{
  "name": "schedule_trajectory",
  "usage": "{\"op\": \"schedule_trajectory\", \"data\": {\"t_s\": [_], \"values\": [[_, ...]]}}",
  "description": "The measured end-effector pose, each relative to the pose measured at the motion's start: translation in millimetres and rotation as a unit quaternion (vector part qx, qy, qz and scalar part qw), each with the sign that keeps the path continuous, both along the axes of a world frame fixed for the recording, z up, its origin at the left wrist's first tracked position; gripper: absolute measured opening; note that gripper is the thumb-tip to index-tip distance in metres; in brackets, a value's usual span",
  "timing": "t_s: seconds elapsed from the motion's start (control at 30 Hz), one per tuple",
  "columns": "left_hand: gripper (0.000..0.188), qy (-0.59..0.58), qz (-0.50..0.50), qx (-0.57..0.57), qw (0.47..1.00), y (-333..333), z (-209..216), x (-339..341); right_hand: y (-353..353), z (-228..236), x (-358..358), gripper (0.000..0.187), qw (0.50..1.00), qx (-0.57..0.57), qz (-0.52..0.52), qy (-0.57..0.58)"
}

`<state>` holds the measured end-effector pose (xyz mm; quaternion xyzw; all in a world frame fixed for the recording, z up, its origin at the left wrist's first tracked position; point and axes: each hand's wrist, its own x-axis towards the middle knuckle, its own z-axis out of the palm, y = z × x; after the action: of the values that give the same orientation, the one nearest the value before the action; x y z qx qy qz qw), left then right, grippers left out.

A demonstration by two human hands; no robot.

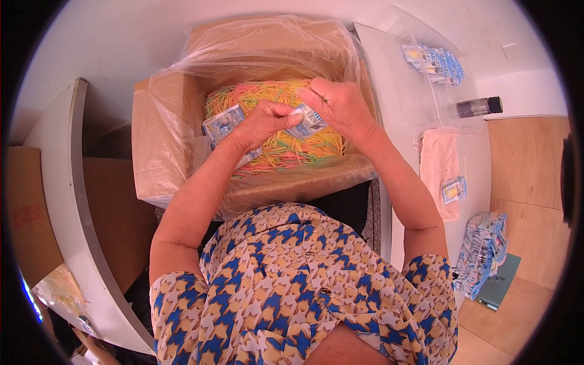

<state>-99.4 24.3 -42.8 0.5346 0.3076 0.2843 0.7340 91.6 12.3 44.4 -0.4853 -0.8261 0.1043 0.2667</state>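
My left hand (266, 126) pinches a small printed plastic packet (309, 123), blue and white, over the open box. Just above and right of it is my right hand (340, 106), its fingers closed at the packet's upper edge. Its fingertips are slightly blurred, and whatever they grip is hidden. Below both hands lies a heap of thin pink, yellow and green sticks (304, 152) inside a cardboard box (159, 140). Another packet (222, 124) rests on the sticks beside my left wrist. My left forearm partly covers one more packet (249, 157).
Clear plastic liner (267, 27) drapes over the box walls. To the right, a clear bin (420, 91) contains several packets and a dark-capped jar (477, 107). A pink cloth (439, 164) bears a packet (454, 190); stacked packets (480, 255) stand nearer. A white panel edge (79, 182) rises left.
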Motion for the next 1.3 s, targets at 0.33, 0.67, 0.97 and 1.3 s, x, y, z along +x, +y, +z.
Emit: {"op": "schedule_trajectory", "data": {"t_s": [0.33,0.67,0.97,1.3], "values": [[0.020,-0.051,0.018,-0.039,0.998,14,4,21,-22,-17,20,0.038,0.992,0.077,0.006,0.104],[0.018,0.092,0.043,0.002,0.995,27,-27,81,-11,-42,106,0.032,0.986,0.096,-0.002,0.139],[0.037,0.415,0.070,0.197,0.885,38,-23,85,-65,72,403,0.019,0.944,-0.169,-0.164,0.230],[0.070,0.747,-0.071,0.191,0.633,52,-90,-11,-161,-7,469,0.021,0.893,0.039,-0.433,-0.118]]}}
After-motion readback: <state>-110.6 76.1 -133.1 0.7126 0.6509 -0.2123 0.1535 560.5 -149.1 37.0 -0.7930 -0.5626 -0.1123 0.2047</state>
